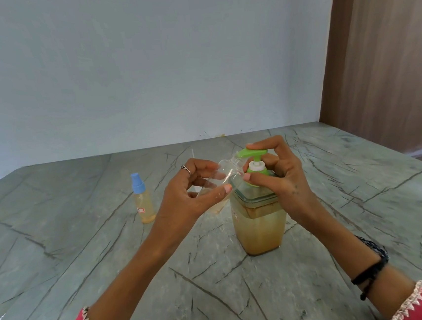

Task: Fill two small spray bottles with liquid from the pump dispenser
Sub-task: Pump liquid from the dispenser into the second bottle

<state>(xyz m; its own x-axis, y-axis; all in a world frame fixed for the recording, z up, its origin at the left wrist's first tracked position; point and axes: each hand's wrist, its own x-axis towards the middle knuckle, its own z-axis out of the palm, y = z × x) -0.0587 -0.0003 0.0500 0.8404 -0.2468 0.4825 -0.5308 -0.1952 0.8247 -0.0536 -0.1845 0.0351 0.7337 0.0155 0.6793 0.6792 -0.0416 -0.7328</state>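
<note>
Filling in progress, second bottle. One spray bottle (142, 198), capped in blue and holding amber liquid, stands apart toward the left of the stone tabletop (59, 252); it appears finished. The left hand (197, 189) grips an uncapped clear bottle (222, 182), tilted with its mouth at the green nozzle of the pump dispenser (258, 207) near the tabletop's middle. The right hand (275, 171) closes on the pump head. Little liquid shows inside; filling and capping remain.

A square clear pump dispenser (259, 222) with a green pump head stands upright, mostly full of amber liquid. An uncapped clear spray bottle (220, 184) tilts with its mouth at the spout. A blue-capped spray bottle (143, 200), filled, stands well left.
</note>
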